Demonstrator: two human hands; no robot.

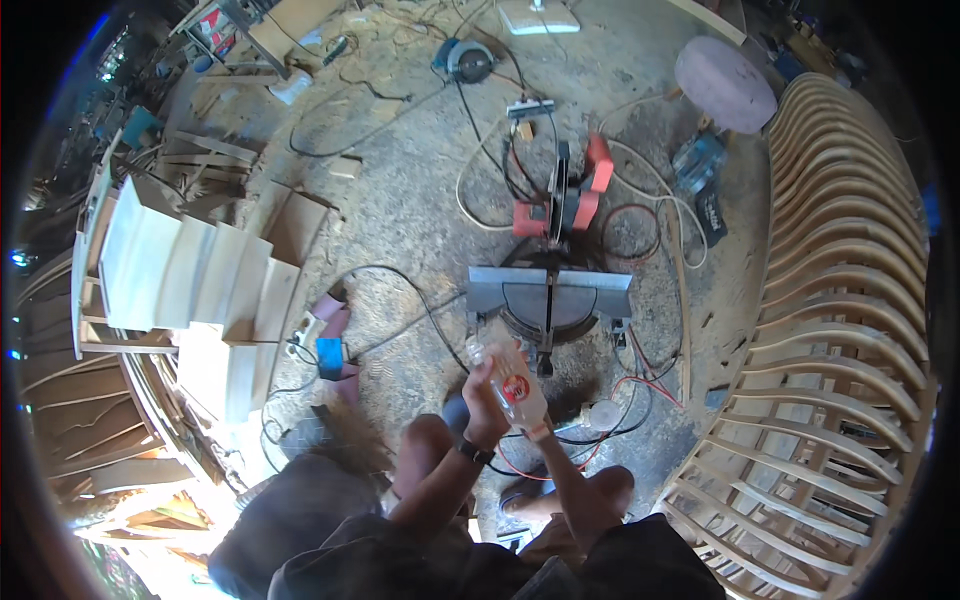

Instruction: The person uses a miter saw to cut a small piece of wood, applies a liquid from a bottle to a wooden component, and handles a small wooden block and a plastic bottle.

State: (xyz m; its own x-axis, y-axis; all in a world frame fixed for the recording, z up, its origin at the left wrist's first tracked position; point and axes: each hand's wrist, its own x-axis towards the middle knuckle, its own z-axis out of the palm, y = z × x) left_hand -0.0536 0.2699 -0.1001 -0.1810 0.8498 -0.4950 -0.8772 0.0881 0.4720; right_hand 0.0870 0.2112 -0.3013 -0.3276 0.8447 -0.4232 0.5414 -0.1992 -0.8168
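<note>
A clear plastic bottle (pixel 524 402) with a round red label is held tilted, its neck pointing to the upper left. My left hand (pixel 482 408) wraps round its left side below the neck. At the lower end, my right hand (pixel 540 433) grips near the bottle's base, its fingers partly hidden. Whether the neck carries a cap is too blurred to tell. Just beyond the bottle stands a mitre saw (pixel 550 290) on the floor, with a grey fence and red parts on its upright arm.
Curved wooden ribs (pixel 840 330) line the right side. Pale wooden panels (pixel 190 250) stand at the left. Cables cross the floor near a circular saw (pixel 468 62), a blue power tool (pixel 698 160) and sanding-belt-like purple pieces (pixel 335 320). A blurred grey shape (pixel 290 520), perhaps a person, is at lower left.
</note>
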